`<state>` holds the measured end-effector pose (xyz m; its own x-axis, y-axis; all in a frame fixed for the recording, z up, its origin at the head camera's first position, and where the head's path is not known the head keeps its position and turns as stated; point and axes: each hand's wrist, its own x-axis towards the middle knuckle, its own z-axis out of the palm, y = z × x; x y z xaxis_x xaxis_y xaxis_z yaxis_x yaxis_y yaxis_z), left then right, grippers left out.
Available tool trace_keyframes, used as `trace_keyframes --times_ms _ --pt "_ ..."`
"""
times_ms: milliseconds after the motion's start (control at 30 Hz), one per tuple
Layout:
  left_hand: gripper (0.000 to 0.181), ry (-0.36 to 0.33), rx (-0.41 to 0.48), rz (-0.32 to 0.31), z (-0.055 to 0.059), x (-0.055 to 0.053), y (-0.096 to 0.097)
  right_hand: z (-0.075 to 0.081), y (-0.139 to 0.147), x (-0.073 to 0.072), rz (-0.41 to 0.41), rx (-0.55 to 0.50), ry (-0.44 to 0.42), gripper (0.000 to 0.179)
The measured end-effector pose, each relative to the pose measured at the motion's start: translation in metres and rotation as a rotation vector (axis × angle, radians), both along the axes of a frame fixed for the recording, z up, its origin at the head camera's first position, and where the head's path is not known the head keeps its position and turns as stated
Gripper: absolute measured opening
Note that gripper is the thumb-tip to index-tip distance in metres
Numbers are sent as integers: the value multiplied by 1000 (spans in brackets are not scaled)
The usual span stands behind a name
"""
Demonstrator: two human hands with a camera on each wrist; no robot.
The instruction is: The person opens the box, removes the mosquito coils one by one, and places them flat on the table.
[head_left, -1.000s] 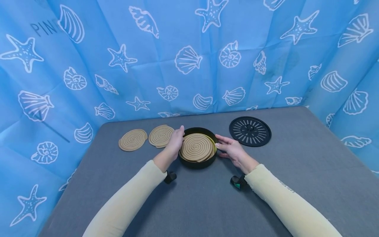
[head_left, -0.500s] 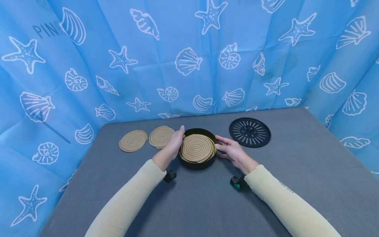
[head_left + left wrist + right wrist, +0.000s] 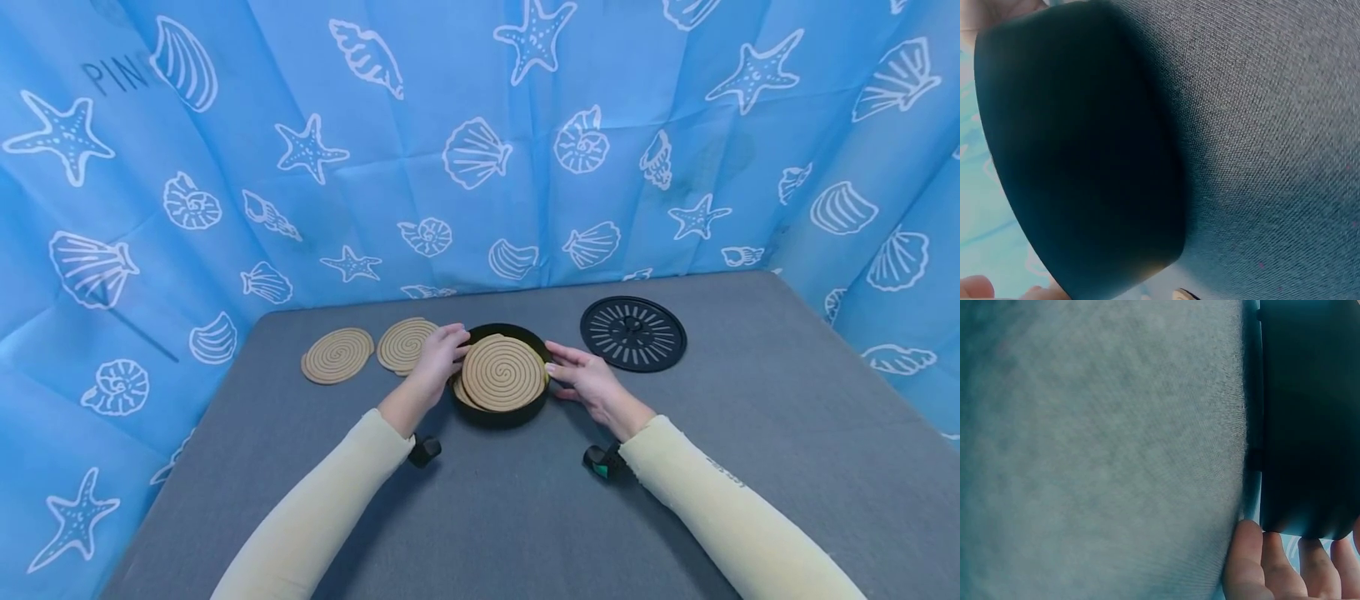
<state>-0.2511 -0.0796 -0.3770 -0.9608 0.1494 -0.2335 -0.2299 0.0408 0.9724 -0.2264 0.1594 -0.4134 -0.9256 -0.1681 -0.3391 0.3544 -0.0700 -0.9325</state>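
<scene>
A round black tin [image 3: 491,419] stands on the table, holding a stack of tan spiral mosquito coils. The top mosquito coil [image 3: 504,373] is tilted and off-centre to the right, uncovering part of a lower coil [image 3: 467,395] at the left. My left hand [image 3: 437,360] reaches over the tin's left rim and pinches the top coil's left edge; its fingertips [image 3: 975,287] show at the bottom corner of the left wrist view. On the other side my right hand [image 3: 592,387] grips the tin's right wall, fingers [image 3: 1319,569] against the outside.
Two more tan coils, a far-left coil [image 3: 337,356] and a nearer coil [image 3: 405,343], lie left of the tin. A black slotted lid [image 3: 633,333] lies at the back right. Behind the grey table [image 3: 510,508] hangs a blue shell-patterned curtain [image 3: 480,217].
My left hand has turned over the rim, its thumb no longer pointing up. The top coil has shifted right and lifted on its left side. My right hand has stayed put.
</scene>
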Motion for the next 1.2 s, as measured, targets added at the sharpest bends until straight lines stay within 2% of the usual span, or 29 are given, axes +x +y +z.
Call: trace_keyframes --times_ms 167,267,400,500,633,767,967,1200 --pt "46 -48 111 -15 0 -4 -6 0 -1 0 -3 9 7 53" --pt "46 -86 125 -54 0 -8 -9 0 -2 0 0 13 13 53" --pt "47 -101 77 -135 -2 -12 -13 -1 -2 0 11 20 28 53" --pt "48 -81 6 -190 -3 -14 -15 -2 -3 0 12 27 33 54" --pt "50 -46 -91 -237 -3 -14 -16 -1 -3 0 7 29 28 53" --pt "50 -19 -147 -280 -5 -16 -17 1 -3 1 -6 38 29 53" --pt "52 2 -178 -314 -8 -20 -18 5 -6 1 -32 85 43 50" --pt "55 -11 -172 -330 -10 -21 -10 6 -3 -4 -60 138 58 47"
